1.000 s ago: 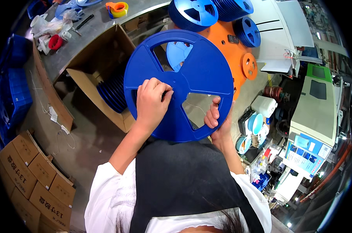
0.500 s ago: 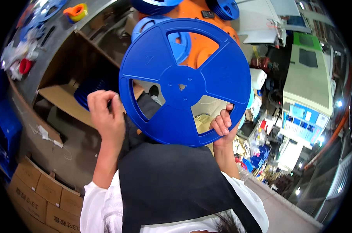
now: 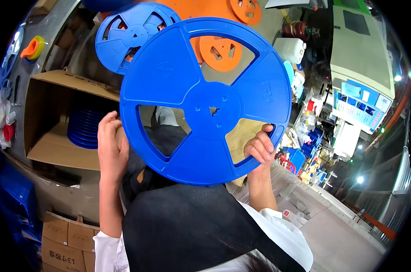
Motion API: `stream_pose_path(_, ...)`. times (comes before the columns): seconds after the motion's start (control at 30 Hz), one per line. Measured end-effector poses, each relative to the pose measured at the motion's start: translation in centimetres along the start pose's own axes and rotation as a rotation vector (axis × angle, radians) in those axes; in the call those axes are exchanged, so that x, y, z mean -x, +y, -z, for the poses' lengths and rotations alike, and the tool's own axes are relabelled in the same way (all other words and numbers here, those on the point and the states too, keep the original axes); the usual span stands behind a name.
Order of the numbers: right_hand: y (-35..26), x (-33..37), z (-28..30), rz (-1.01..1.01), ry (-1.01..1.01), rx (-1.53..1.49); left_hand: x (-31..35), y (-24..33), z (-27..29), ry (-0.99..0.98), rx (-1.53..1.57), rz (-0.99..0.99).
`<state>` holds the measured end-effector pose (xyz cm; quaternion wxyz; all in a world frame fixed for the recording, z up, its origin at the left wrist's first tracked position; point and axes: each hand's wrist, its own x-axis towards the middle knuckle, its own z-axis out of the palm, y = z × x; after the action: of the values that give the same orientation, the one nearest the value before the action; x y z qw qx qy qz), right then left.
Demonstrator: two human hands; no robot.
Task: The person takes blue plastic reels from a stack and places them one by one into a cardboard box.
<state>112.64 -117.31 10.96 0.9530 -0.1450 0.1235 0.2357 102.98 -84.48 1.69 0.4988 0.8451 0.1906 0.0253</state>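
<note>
A large blue plastic reel [image 3: 214,154] with wide cut-out windows and a small central hole fills the middle of the view, in front of my black apron. My right hand [image 3: 260,147] grips its lower right rim, with the fingers through a window. Beside the left rim is my left hand [image 3: 111,149], its fingers slightly bent and apart, holding nothing. Whether its thumb touches the rim I cannot tell. Left of that hand, an open cardboard box [image 3: 51,147] lies with a row of blue reels [image 3: 84,129] inside.
Beyond the held reel, another blue reel [image 3: 137,34] and orange reels [image 3: 221,53] lie stacked. Tape rolls [image 3: 33,47] sit at the far left. Closed cartons [image 3: 62,254] stand at the lower left. A white jerrycan [image 3: 290,50] and a large machine [image 3: 362,59] are on the right.
The reel in my right hand looks larger and has turned slightly. My left hand has uncurled somewhat beside the rim. The view has shifted, showing more of the box's interior.
</note>
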Motion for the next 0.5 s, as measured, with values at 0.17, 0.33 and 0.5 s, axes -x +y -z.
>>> stream_pose_path(0.17,-1.2,-0.7,2.3,-0.02,0.047,-0.088,-2.3,0.9,-1.4,0.314,0.102,-0.092)
stream_pose_path(0.33,-2.0,-2.3,3.1,-0.08,0.068,-0.075,-7.5,7.3,-1.7,0.019,-0.35,-0.408)
stream_pose_path(0.5,-2.1,-2.4,3.8,-0.117,0.093,-0.085,-9.4,10.4,-6.5,-0.208,-0.435,-0.37)
